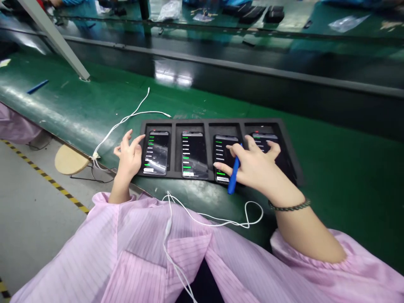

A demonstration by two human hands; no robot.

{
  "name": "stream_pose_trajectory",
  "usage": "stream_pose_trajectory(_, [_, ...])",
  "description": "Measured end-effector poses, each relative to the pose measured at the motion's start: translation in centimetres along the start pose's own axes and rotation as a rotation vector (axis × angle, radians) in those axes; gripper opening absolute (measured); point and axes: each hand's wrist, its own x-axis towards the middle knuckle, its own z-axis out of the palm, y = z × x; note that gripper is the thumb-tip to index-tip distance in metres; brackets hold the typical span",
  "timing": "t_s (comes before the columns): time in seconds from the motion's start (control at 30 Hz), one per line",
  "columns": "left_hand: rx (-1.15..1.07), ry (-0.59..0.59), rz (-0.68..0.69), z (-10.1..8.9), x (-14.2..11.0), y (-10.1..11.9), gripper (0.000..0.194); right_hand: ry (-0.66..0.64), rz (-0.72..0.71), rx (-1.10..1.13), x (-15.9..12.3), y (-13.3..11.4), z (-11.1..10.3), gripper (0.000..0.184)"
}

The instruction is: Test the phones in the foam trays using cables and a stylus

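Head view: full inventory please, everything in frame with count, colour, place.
Phones: four, black, screens lit, one per tray compartment
Tray: one, dark, on the bench
Bench: one visible on this side, green, under the tray
Blue tool: one, in the right hand
Blue stick: one, bench, far left
Cables: white, exact count unclear, left of tray and at the near edge
Post: one, grey, upper left
Plastic bags: at least two, clear, far side
Black items: several, far side
Stool: one, tan seat, left
Floor tape: yellow-black, left
Bracelet: one, dark, right wrist
Garment: one, pink, on the wearer
Hands: two, bare; left by the leftmost phone, right over the two rightmost
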Motion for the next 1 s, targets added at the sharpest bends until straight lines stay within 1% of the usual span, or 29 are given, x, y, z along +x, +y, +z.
stream_pose_trajectory(0.07, [0.001, -0.01, -0.003, 0.2, 0.0, 0.1, 0.077, 0.005, -0.015, -0.002, 0.8, -0.8, 0.1, 0.061])
stream_pose_trajectory(0.2, [0.029, -0.016, -0.016, 0.3, -0.1, 0.3, 0.077, -0.033, -0.149, 0.048, 2.8, -3.6, 0.8, 0.058])
stream_pose_trajectory(0.27, [0.042, -0.024, 0.003, 0.2, -0.1, 0.3, 0.078, -0.059, -0.18, 0.06, 3.6, -4.7, 1.3, 0.057])
stream_pose_trajectory(0.37, [0.047, -0.019, 0.06, 0.1, -0.4, 0.2, 0.084, -0.018, -0.183, 0.102, 3.5, -4.8, 1.5, 0.06])
stream_pose_trajectory(0.47, [0.048, -0.005, 0.123, -0.1, -0.8, 0.2, 0.083, 0.105, -0.16, 0.17, 1.6, -3.3, 0.4, 0.061])
stream_pose_trajectory(0.53, [0.058, -0.008, 0.156, -0.1, -1.0, 0.2, 0.081, 0.18, -0.102, 0.198, -0.1, -1.6, -0.6, 0.053])
stream_pose_trajectory(0.63, [0.081, -0.024, 0.175, -0.1, -1.1, 0.3, 0.075, 0.306, 0.076, 0.191, -2.8, 1.5, -1.5, 0.041])
stream_pose_trajectory(0.7, [0.067, 0.016, 0.187, -0.2, -1.1, 0.1, 0.07, 0.364, 0.223, 0.182, -4.2, 3.7, -1.7, 0.039])
stream_pose_trajectory(0.73, [0.047, 0.059, 0.195, -0.2, -1.0, -0.1, 0.068, 0.36, 0.285, 0.188, -4.7, 4.6, -1.7, 0.04])
stream_pose_trajectory(0.8, [0.003, 0.116, 0.215, -0.2, -0.9, -0.4, 0.068, 0.3, 0.359, 0.218, -5.1, 6.2, -1.6, 0.042])
stream_pose_trajectory(0.9, [-0.027, 0.149, 0.266, -0.4, -1.0, -0.6, 0.066, 0.218, 0.372, 0.253, -4.3, 7.6, -1.2, 0.044])
stream_pose_trajectory(1.0, [-0.037, 0.21, 0.338, -0.8, -1.6, 0.1, 0.061, 0.157, 0.353, 0.259, -2.9, 8.0, -0.7, 0.046])
